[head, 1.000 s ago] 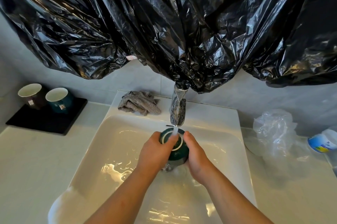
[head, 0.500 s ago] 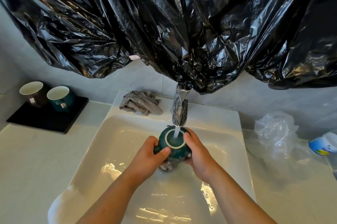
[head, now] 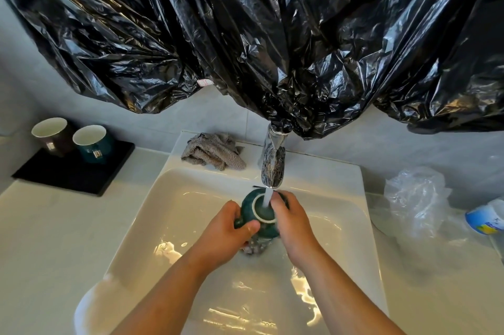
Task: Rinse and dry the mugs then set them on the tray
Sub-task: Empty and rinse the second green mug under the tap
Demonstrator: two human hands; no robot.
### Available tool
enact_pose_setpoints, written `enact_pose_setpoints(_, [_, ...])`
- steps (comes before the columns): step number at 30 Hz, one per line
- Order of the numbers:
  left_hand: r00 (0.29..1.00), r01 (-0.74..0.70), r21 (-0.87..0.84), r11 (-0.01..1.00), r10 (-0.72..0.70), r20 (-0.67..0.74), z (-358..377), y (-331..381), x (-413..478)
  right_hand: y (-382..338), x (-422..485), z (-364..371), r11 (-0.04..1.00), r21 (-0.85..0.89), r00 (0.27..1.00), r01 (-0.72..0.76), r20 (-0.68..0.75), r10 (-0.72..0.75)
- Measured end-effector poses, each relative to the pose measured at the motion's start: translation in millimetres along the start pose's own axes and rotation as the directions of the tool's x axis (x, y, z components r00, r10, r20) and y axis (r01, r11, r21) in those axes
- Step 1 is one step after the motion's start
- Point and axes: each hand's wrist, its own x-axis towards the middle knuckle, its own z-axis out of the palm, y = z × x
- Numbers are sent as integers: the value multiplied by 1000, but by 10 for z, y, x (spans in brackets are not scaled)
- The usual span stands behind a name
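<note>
Grip status: left grip (head: 226, 228) is curled round the near-left side of the held mug (head: 249, 205), thumb across its wall. The right grip (head: 294, 222) clamps the right side, fingers wrapped over the far edge. Neither has any slack and both carry the same mug.

The held mug is teal, tipped over the sink (head: 191, 198) directly under the tap (head: 272, 165). The water stream (head: 268, 195) lands on the white-ringed face turned up at the camera, which looks like the base.

Progress:
- The tray (head: 76, 176) sits on the table (head: 41, 239) left of the sink. A brown mug (head: 53, 135) and a second teal mug (head: 94, 143) stand upright on it, just beside each other.
- I'd judge those two done, though I can't tell if they are dry.
- This one is mid-rinse.

Left: finish the rinse, wipe it with the grey cloth (head: 215, 153) on the sink's back ledge, then set it on the tray's free front area. No other mugs are in view, so this is probably the last.
</note>
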Motion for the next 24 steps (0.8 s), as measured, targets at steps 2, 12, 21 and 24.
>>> enact_pose_setpoints(2, [1000, -3, 1, 1000, 3, 9, -19, 12, 7, 39, -1, -49, 998, 46, 995, -47, 89, 43])
enact_pose_setpoints(12, [1000, -13, 88, 996, 10, 25, 58, 26, -5, -27, -48, 63, 992, 56, 980, -112, -156, 120])
enact_pose_setpoints(21, [952, 304, -536, 788, -277, 133, 19, -17, 32, 166, -64, -255, 995, 93, 951, -40, 308, 9])
enact_pose_setpoints(24, [865, 482, -631, 608, -443, 233, 11, -49, 91, 161, -33, -289, 995, 68, 941, -76, 336, 49])
